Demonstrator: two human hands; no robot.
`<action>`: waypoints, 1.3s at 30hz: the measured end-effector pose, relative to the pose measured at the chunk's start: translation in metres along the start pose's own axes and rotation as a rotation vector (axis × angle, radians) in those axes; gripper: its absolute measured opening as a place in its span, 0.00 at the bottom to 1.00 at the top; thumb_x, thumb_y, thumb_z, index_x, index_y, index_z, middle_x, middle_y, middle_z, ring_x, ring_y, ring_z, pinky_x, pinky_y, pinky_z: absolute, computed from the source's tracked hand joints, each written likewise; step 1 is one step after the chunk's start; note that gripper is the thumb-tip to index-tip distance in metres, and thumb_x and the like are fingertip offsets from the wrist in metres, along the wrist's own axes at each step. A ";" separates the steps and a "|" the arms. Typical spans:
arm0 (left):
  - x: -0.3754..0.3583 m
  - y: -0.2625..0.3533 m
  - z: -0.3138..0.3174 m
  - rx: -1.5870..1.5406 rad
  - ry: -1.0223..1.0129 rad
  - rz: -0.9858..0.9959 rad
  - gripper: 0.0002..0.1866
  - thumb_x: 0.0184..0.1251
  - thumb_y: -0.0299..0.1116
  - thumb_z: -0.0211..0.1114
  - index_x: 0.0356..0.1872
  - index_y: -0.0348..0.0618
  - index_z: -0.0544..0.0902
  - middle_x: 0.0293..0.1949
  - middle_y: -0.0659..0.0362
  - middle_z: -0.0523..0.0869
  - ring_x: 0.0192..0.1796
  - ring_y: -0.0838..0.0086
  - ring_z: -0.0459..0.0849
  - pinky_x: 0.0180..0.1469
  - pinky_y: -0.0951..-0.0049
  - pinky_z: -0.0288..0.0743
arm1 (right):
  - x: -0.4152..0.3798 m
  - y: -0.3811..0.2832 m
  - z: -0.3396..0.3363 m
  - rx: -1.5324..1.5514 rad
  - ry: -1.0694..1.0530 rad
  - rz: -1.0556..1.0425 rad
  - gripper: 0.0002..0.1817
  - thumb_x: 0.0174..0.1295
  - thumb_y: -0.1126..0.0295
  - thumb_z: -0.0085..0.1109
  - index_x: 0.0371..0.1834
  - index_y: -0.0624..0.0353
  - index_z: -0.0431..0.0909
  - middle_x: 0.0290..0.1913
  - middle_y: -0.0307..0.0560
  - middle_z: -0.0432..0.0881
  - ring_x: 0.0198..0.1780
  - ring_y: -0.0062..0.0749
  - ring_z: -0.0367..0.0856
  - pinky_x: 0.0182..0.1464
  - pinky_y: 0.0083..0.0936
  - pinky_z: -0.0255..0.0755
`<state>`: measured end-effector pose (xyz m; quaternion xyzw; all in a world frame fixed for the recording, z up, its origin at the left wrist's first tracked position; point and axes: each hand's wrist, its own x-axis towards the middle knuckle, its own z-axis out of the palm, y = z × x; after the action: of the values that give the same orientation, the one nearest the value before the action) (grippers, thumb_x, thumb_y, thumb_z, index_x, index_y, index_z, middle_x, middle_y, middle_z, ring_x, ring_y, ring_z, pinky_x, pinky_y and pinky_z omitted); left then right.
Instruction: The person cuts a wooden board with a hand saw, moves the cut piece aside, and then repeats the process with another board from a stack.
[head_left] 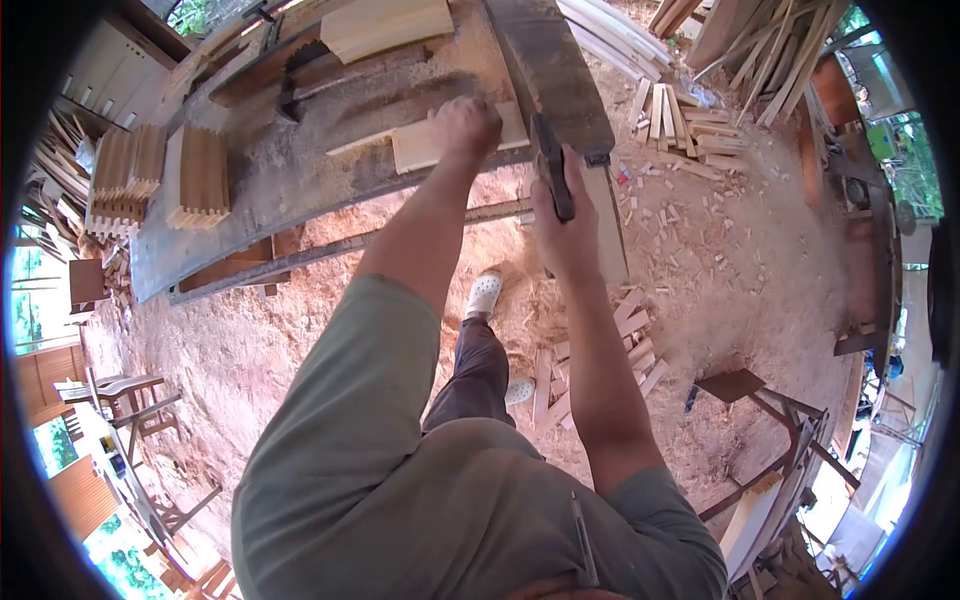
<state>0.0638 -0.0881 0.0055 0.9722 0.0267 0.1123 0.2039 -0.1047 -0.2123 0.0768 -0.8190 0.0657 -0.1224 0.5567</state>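
A pale wooden board (418,150) lies flat near the front edge of a dust-covered workbench top (270,165). My left hand (467,128) is closed on it, fingers curled down over its upper face. My right hand (563,215) wraps round a dark, narrow piece with a handle-like end (552,165), which points away from me at the board's right end. What kind of tool this is cannot be made out. Beside it runs a raised dark slab (560,85) across the bench's right side.
Stacks of notched wooden pieces (199,175) stand at the bench's left end. A thick pale block (385,28) lies at the back. Wood offcuts (690,125) and scraps litter the floor on the right. A stool-like frame (770,400) stands lower right.
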 end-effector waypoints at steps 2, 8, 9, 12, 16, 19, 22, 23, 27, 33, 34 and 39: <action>0.004 0.001 -0.004 -0.003 -0.038 -0.020 0.20 0.66 0.44 0.52 0.32 0.46 0.90 0.42 0.50 0.90 0.49 0.54 0.86 0.59 0.52 0.72 | -0.012 0.003 -0.004 -0.025 -0.033 0.057 0.32 0.69 0.66 0.58 0.75 0.64 0.62 0.49 0.44 0.82 0.44 0.27 0.80 0.51 0.29 0.75; 0.004 0.000 0.005 0.036 -0.003 0.003 0.20 0.67 0.45 0.50 0.34 0.49 0.90 0.40 0.51 0.90 0.46 0.54 0.87 0.57 0.52 0.73 | -0.182 0.011 -0.076 0.004 -0.026 0.300 0.31 0.66 0.71 0.58 0.72 0.70 0.63 0.50 0.60 0.84 0.48 0.43 0.87 0.49 0.32 0.79; 0.005 0.000 0.006 0.055 0.027 0.017 0.20 0.67 0.45 0.50 0.34 0.50 0.91 0.40 0.51 0.90 0.46 0.54 0.87 0.57 0.52 0.73 | -0.221 0.001 -0.095 -0.026 -0.038 0.339 0.32 0.65 0.70 0.58 0.72 0.70 0.63 0.52 0.62 0.83 0.51 0.44 0.87 0.51 0.32 0.78; 0.007 0.003 0.004 0.096 -0.001 0.015 0.20 0.67 0.44 0.51 0.34 0.49 0.90 0.40 0.51 0.90 0.46 0.54 0.87 0.56 0.52 0.74 | -0.258 -0.013 -0.121 -0.037 -0.050 0.356 0.34 0.63 0.70 0.58 0.72 0.71 0.62 0.55 0.64 0.83 0.55 0.45 0.86 0.55 0.33 0.78; 0.007 0.011 -0.013 0.075 -0.105 -0.019 0.21 0.70 0.43 0.48 0.36 0.45 0.90 0.44 0.52 0.90 0.52 0.56 0.86 0.64 0.49 0.69 | -0.136 0.021 -0.061 0.028 -0.003 0.192 0.29 0.68 0.72 0.56 0.72 0.67 0.64 0.46 0.57 0.85 0.45 0.39 0.87 0.46 0.30 0.79; 0.006 0.004 -0.007 0.058 -0.087 -0.015 0.21 0.70 0.44 0.49 0.36 0.45 0.90 0.44 0.52 0.90 0.52 0.57 0.86 0.63 0.50 0.70 | -0.008 0.010 -0.008 0.070 -0.009 0.085 0.26 0.67 0.69 0.59 0.68 0.63 0.69 0.42 0.55 0.84 0.42 0.37 0.86 0.45 0.28 0.77; 0.005 -0.003 -0.001 0.056 -0.079 -0.003 0.21 0.68 0.45 0.50 0.36 0.47 0.90 0.43 0.51 0.90 0.50 0.55 0.87 0.60 0.51 0.72 | -0.025 0.021 -0.011 0.063 0.009 0.036 0.28 0.67 0.69 0.59 0.69 0.63 0.68 0.44 0.57 0.84 0.43 0.37 0.86 0.45 0.27 0.77; 0.008 -0.003 0.001 0.063 -0.053 0.015 0.20 0.67 0.46 0.51 0.35 0.49 0.90 0.41 0.50 0.90 0.49 0.52 0.87 0.58 0.51 0.74 | -0.042 0.024 -0.018 0.062 -0.002 0.052 0.29 0.66 0.69 0.60 0.70 0.63 0.67 0.45 0.58 0.84 0.44 0.38 0.86 0.46 0.27 0.78; 0.006 0.002 -0.001 0.111 -0.055 0.023 0.20 0.67 0.46 0.51 0.34 0.50 0.91 0.40 0.51 0.90 0.47 0.53 0.88 0.56 0.53 0.75 | -0.203 0.006 -0.082 -0.059 -0.016 0.291 0.33 0.64 0.71 0.61 0.72 0.68 0.64 0.50 0.58 0.85 0.50 0.35 0.87 0.49 0.28 0.79; 0.008 -0.002 0.008 0.085 -0.020 0.015 0.21 0.67 0.45 0.51 0.32 0.47 0.90 0.38 0.50 0.90 0.46 0.54 0.88 0.56 0.53 0.74 | -0.192 0.016 -0.084 -0.084 0.021 0.095 0.30 0.64 0.72 0.58 0.71 0.65 0.65 0.48 0.58 0.85 0.48 0.38 0.87 0.48 0.32 0.79; 0.010 -0.002 0.006 0.088 -0.018 0.020 0.21 0.67 0.45 0.51 0.32 0.47 0.90 0.38 0.50 0.90 0.46 0.54 0.88 0.56 0.53 0.74 | -0.145 0.026 -0.060 0.026 0.004 0.215 0.29 0.65 0.71 0.59 0.70 0.64 0.67 0.45 0.57 0.84 0.43 0.39 0.86 0.45 0.33 0.78; 0.007 -0.003 -0.001 0.066 -0.088 0.006 0.20 0.67 0.42 0.50 0.34 0.47 0.90 0.42 0.51 0.90 0.51 0.56 0.86 0.58 0.52 0.71 | -0.006 0.020 -0.005 0.158 0.014 0.074 0.28 0.65 0.67 0.61 0.68 0.64 0.70 0.37 0.57 0.85 0.38 0.38 0.85 0.42 0.32 0.77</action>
<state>0.0707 -0.0845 0.0070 0.9825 0.0185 0.0689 0.1722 -0.1111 -0.2233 0.0591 -0.7687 0.0900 -0.1120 0.6233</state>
